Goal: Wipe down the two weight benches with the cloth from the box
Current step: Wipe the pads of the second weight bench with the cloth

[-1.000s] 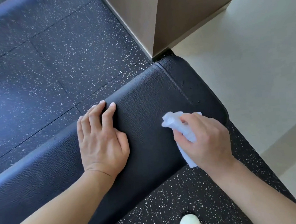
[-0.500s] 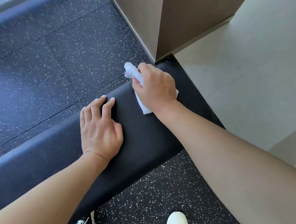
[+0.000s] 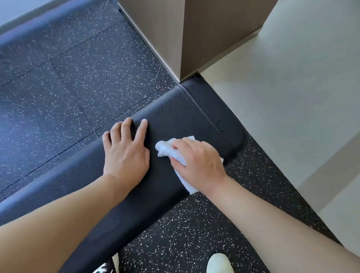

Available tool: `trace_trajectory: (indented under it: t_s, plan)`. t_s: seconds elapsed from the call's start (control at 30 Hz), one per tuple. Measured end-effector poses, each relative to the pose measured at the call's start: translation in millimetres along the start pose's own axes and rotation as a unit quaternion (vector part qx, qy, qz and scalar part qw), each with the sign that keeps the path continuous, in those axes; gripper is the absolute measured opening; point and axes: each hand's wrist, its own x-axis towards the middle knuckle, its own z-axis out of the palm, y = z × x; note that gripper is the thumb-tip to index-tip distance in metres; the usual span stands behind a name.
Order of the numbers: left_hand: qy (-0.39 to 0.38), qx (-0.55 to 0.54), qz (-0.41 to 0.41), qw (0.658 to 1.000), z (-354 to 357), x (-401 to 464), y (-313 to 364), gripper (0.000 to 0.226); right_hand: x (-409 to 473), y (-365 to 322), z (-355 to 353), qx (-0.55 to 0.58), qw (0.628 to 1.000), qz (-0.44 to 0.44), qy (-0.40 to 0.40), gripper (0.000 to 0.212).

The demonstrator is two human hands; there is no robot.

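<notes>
Two hands work the end of a black weight bench [image 3: 174,124] as the wiping step of the task is under way: the right hand [image 3: 199,162] presses a bunched white cloth [image 3: 165,149] onto the padded top, near the stitched seam at the bench's end. Its fingers curl over the cloth and grip it, with folds showing ahead of the knuckles and below the wrist. The left hand [image 3: 126,154] lies flat just beside it, fingers spread and straight, the tips reaching toward the far edge of the pad, apparently bracing the person. Both forearms reach in from the lower corners of the view. By the look of it, the next stroke calls for steady downward pressure, sweeping the cloth across the remaining pad. Only this one bench is in view; the second bench and the box are not.
</notes>
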Motion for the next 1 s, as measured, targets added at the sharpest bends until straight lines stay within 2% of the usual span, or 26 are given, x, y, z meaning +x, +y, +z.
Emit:
trace_trajectory:
  t_s: [0.1, 0.23, 0.33, 0.47, 0.63, 0.8, 1.0]
  plan:
    - [-0.044, 0.031, 0.073, 0.996, -14, 7, -5, 0.069, -18, 14, -19, 0.013, 0.999, 0.020, -0.026, 0.017]
    - [-0.060, 0.028, 0.152, 0.986, -32, 26, 1, 0.068, -37, 41, -43, -0.010, 0.996, 0.078, -0.038, 0.011]
    - [-0.035, -0.019, 0.133, 0.990, -35, 47, 23, 0.062, -46, 65, -59, -0.014, 0.993, 0.114, -0.033, 0.012]
    - [-0.014, -0.055, 0.116, 0.992, -19, 68, 61, 0.055, -41, 86, -68, -0.012, 0.993, 0.110, -0.050, 0.015]
    - [0.069, -0.089, 0.048, 0.992, 10, 59, 81, 0.051, -21, 103, -63, -0.011, 0.988, 0.151, -0.033, 0.018]
    - [0.092, -0.094, 0.037, 0.991, 16, 63, 81, 0.052, 16, 98, -48, -0.070, 0.990, 0.121, 0.002, 0.009]
    - [0.093, -0.087, 0.035, 0.991, 19, 66, 80, 0.055, 103, 83, -17, -0.071, 0.994, 0.077, 0.022, 0.012]
